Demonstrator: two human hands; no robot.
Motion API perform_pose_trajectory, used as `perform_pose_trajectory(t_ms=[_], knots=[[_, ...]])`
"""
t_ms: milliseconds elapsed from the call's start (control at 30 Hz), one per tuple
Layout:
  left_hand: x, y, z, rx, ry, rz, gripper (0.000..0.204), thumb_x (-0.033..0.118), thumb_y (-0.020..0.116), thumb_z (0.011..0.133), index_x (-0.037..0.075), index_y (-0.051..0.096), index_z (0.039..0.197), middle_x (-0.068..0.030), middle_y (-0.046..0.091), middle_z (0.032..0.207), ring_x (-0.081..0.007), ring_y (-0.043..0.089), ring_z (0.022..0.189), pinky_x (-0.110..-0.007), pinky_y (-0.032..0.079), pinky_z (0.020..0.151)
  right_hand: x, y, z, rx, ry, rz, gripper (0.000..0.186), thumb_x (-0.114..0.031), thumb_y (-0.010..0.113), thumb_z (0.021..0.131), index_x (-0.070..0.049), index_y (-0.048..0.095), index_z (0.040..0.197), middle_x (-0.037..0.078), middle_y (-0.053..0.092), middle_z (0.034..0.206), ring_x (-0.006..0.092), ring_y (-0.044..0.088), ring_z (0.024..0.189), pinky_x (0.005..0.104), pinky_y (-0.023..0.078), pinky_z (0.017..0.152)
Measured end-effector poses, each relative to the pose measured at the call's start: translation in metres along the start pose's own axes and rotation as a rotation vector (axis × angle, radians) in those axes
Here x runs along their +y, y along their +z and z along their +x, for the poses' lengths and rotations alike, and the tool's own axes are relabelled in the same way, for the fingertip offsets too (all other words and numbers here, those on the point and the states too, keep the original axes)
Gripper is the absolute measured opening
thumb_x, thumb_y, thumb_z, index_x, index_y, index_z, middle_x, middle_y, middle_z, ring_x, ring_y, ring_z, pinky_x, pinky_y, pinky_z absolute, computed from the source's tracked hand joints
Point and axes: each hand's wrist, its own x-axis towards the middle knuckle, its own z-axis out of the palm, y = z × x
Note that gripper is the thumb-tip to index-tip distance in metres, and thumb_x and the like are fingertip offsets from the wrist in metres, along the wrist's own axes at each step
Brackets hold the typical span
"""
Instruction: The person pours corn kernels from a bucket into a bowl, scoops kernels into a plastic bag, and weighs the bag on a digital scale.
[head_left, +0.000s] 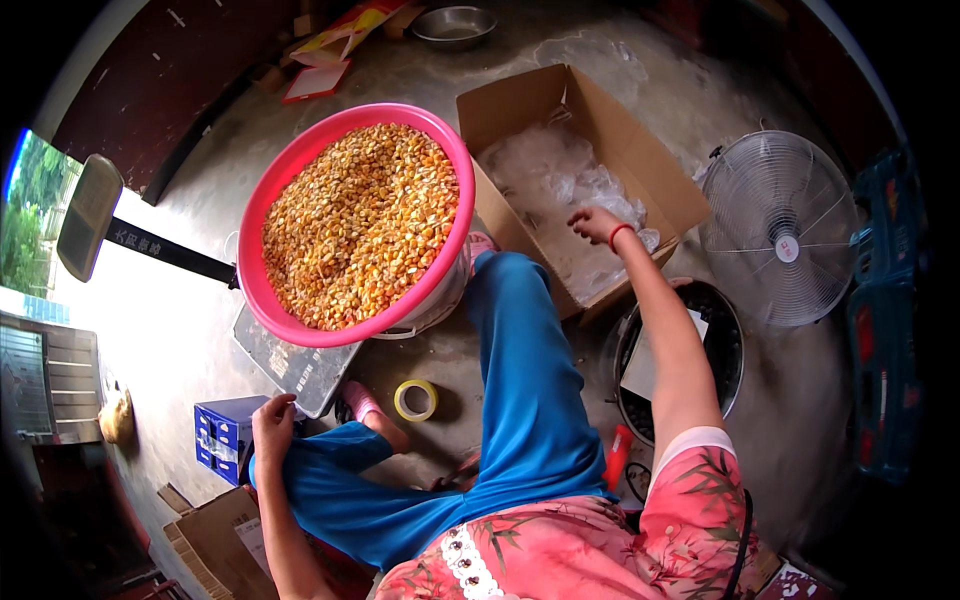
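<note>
Before my knees, a wide pink basin [454, 250] is heaped with yellow-orange corn kernels [360, 225]. My right hand [598, 227] reaches over an open cardboard box [640, 165], its fingers apart and bent slightly downward. Clear plastic bags [545, 165] lie inside that box, just below and beside the hand; I see nothing held. My left hand [273, 428] rests by my left knee with its fingers curled in, and nothing shows in them. A white bucket [437, 303] partly shows beneath the basin.
A platform scale [300, 365] stands under the basin's left side, its display head [90, 218] on a post. Tape [415, 400] lies between my feet. A blue box [228, 435] sits left; a round black container [725, 350] and fan [782, 228] stand right. A metal bowl [455, 25] is far off.
</note>
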Motion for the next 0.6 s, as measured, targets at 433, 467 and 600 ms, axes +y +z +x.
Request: perform_pose_trajectory(t_ms=[433, 467, 600], knots=[[-0.003, 0.010, 0.019, -0.089, -0.080, 0.097, 0.017, 0.006, 0.056, 0.074, -0.001, 0.063, 0.089, -0.0102, 0.060, 0.066, -0.0137, 0.058, 0.061, -0.027, 0.045, 0.059, 0.144, 0.124, 0.053, 0.044, 0.393, -0.257, 0.056, -0.031, 0.049, 0.073, -0.010, 0.044, 0.125, 0.020, 0.043, 0.126, 0.0336, 0.043, 0.116, 0.0372, 0.035, 0.096], [-0.004, 0.011, 0.021, -0.097, -0.090, 0.108, 0.017, 0.006, 0.056, 0.074, 0.000, 0.063, 0.089, -0.0104, 0.061, 0.066, -0.0141, 0.058, 0.061, -0.027, 0.045, 0.059, 0.144, 0.124, 0.053, 0.049, 0.395, -0.253, 0.057, -0.031, 0.054, 0.071, -0.005, 0.047, 0.121, 0.022, 0.046, 0.123, 0.0343, 0.045, 0.114, 0.0368, 0.037, 0.094], [0.007, 0.016, 0.027, -0.094, -0.086, 0.117, 0.017, 0.006, 0.056, 0.075, 0.000, 0.063, 0.089, -0.0107, 0.061, 0.066, -0.0151, 0.059, 0.061, -0.028, 0.046, 0.059, 0.142, 0.116, 0.053, -0.147, 0.497, -0.191, 0.051, -0.027, 0.062, 0.068, 0.001, 0.056, 0.110, 0.023, 0.054, 0.113, 0.0349, 0.052, 0.106, 0.0358, 0.042, 0.089]])
